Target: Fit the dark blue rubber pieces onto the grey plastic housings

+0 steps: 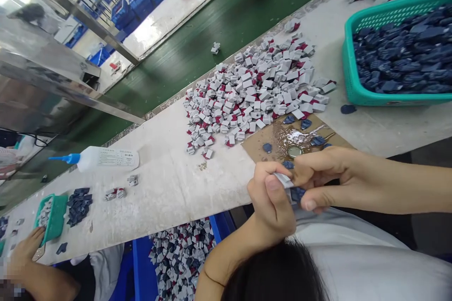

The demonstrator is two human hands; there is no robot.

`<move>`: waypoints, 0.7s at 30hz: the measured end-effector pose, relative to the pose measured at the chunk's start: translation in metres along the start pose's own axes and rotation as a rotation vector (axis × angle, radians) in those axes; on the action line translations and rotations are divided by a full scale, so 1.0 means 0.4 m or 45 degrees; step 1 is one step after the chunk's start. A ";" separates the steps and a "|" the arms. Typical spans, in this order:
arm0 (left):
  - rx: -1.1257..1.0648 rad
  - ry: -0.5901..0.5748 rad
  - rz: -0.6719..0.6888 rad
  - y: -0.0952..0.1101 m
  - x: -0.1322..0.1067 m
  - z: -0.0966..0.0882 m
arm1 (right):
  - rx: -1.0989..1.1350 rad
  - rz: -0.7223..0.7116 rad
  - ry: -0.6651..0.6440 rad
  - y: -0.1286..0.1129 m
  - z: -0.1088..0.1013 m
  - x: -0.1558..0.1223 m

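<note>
My left hand (270, 197) is closed round a light grey plastic piece (283, 179), pinched between thumb and fingers. Close against it, my right hand (328, 181) grips a small dark blue plastic piece (297, 194) with thumb and bent fingers. The two pieces meet or nearly meet; fingers partly hide the contact. Just beyond the hands lies a brown board (259, 146) with a wet, shiny patch (296, 135) and several dark blue pieces, such as one blue piece (267, 147).
A large heap of grey and dark red pieces (254, 89) covers the table (165, 174) ahead. At right stands a green basket (399, 99) of blue pieces. A glue bottle (109, 159) lies at left. Below is a blue bin (144, 263); another person's hand (28, 244) is lower left.
</note>
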State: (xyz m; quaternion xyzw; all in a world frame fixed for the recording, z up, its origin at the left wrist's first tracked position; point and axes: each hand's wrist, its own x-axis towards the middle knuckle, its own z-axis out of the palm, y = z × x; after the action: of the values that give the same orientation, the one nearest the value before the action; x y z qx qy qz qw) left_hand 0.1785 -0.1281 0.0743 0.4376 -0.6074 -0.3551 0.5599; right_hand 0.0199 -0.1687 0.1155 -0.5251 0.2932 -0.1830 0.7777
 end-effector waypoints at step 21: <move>0.093 0.044 -0.163 -0.027 0.011 -0.012 | -0.021 -0.168 -0.113 0.045 -0.039 0.092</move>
State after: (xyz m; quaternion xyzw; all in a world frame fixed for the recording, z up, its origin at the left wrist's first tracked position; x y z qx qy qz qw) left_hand 0.1847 -0.1358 0.0666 0.5018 -0.5810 -0.3604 0.5299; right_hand 0.0376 -0.1947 0.0849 -0.5573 0.2249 -0.2080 0.7717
